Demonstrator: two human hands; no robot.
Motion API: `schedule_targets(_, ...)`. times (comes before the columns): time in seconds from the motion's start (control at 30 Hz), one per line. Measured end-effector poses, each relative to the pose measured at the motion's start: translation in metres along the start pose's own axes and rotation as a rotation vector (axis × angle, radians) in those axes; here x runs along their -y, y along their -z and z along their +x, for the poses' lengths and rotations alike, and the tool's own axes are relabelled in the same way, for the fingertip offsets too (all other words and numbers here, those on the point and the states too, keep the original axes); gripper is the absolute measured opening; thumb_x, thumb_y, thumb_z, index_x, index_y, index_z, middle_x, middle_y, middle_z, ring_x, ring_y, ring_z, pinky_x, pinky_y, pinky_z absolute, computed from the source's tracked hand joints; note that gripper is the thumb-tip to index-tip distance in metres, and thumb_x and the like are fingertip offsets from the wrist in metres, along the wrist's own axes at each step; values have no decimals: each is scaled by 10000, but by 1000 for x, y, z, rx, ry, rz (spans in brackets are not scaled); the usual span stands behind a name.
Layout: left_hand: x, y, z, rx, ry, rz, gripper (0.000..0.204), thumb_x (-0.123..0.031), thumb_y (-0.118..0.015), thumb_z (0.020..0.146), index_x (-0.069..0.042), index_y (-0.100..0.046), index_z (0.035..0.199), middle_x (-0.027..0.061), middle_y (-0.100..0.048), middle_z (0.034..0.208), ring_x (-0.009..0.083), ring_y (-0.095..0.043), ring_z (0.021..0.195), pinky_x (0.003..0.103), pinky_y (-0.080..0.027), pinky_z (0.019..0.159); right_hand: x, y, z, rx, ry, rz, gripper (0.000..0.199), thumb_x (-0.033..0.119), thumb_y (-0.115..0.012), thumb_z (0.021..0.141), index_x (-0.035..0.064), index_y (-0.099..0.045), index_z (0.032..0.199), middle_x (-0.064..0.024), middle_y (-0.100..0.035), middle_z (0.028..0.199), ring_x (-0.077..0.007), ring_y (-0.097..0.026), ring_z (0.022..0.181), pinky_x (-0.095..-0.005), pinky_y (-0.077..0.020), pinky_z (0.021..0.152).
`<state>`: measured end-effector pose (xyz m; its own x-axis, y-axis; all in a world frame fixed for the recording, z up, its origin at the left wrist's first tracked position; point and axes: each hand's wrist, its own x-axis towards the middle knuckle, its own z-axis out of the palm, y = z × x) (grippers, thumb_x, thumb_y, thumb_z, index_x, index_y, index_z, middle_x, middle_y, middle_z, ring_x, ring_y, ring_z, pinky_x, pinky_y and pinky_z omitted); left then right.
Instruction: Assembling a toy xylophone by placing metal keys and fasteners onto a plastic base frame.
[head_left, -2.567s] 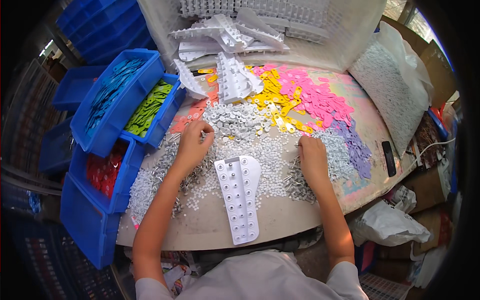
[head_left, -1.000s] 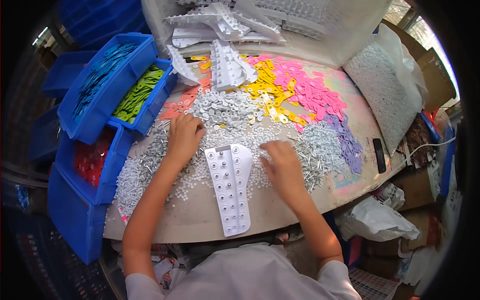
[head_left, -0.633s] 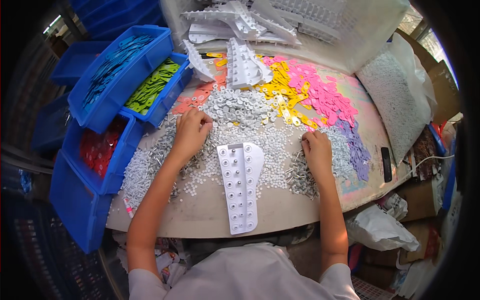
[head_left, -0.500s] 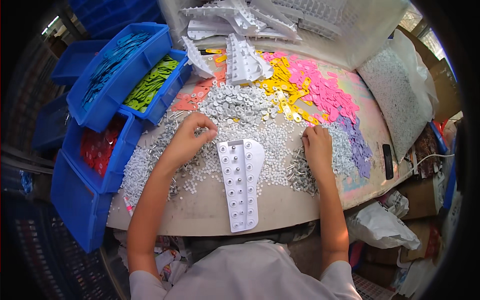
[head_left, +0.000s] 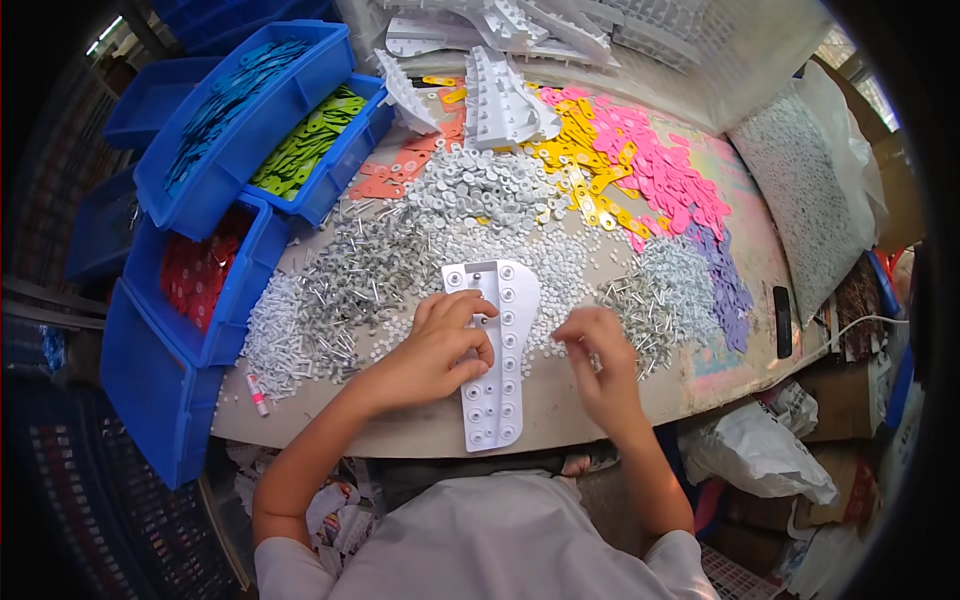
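While both hands worked at the table's near edge, a white perforated plate (head_left: 495,360) lay between them.
Left hand (head_left: 435,350) rested curled on the plate's left side, apparently steadying it; right hand (head_left: 600,365) hovered just beside, fingertips pinched, contents too small to tell. Small white and metal parts (head_left: 370,270) heaped within reach.
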<state>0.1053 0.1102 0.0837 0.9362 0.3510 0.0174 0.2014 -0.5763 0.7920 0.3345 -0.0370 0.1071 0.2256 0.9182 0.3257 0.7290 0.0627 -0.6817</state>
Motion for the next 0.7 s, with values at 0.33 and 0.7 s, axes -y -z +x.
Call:
schedule_targets(0.33, -5, -1, 4, -357, 96, 118, 305, -137, -780, 844, -110, -681, 1131, 107, -606, 1324, 322, -508, 1353, 479, -288, 1166, 26, -44, -37, 218, -28, 234, 188, -24, -751, 883, 18, -684, 1054, -119, -671, 956, -320, -635, 932, -414, -511, 807)
schedule_targets(0.7, 57, 57, 16, -720, 255, 203, 110, -94, -691, 955, -22, -731, 1029, 96, -739, 948, 237, -687, 957, 373, -499, 908, 15, -55, -35, 218, 221, -11, 180, 27, -804, 839, 29, -690, 978, -73, -707, 982, -287, -628, 907, -399, -518, 781)
